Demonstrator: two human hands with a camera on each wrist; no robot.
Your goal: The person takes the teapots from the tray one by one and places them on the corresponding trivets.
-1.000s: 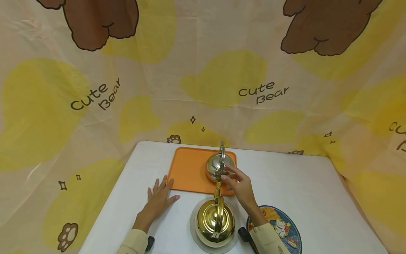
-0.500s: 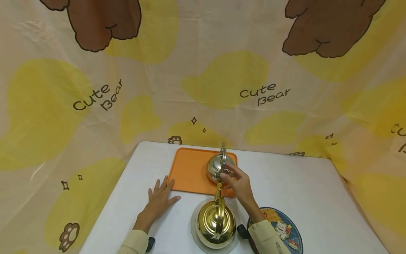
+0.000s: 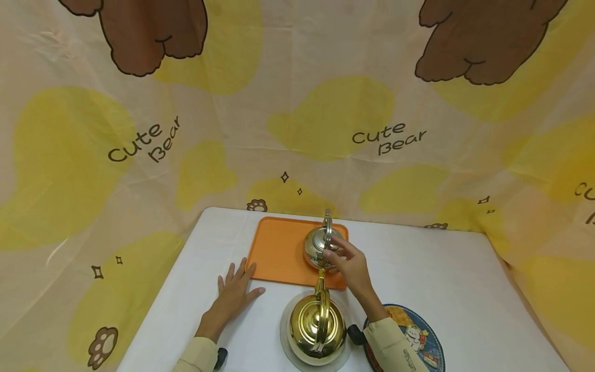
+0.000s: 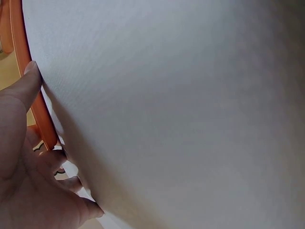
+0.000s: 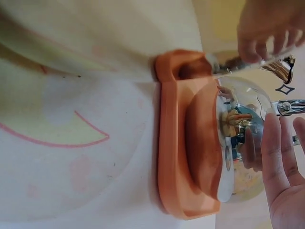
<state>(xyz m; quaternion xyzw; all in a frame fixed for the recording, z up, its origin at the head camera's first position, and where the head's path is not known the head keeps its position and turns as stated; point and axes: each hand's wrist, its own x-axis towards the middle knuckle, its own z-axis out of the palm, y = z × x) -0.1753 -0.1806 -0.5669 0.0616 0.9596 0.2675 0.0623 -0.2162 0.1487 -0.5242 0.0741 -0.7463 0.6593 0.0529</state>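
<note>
A silver kettle [image 3: 313, 242] with an upright handle stands on the right part of an orange tray [image 3: 277, 248]. My right hand [image 3: 355, 271] is at the near side of its handle, thumb and index finger apart around it. In the right wrist view, the fingers [image 5: 272, 152] look nearly straight beside the kettle's shiny body; the thumb is hidden. My left hand [image 3: 231, 297] lies with spread fingers at the tray's near left corner, fingertips against the rim and the table. A golden kettle [image 3: 304, 320] stands between my forearms, spout towards the silver one.
Beneath the golden kettle is a pale round plate [image 3: 285, 338]. A blue patterned round plate [image 3: 432, 341] lies at the right, partly under my right sleeve. The white table [image 3: 418, 258] ends at a patterned cloth backdrop [image 3: 316, 119].
The whole head view has shifted slightly. My right hand has edged a little forward along the silver kettle's handle. My left hand and both kettles have stayed in place.
</note>
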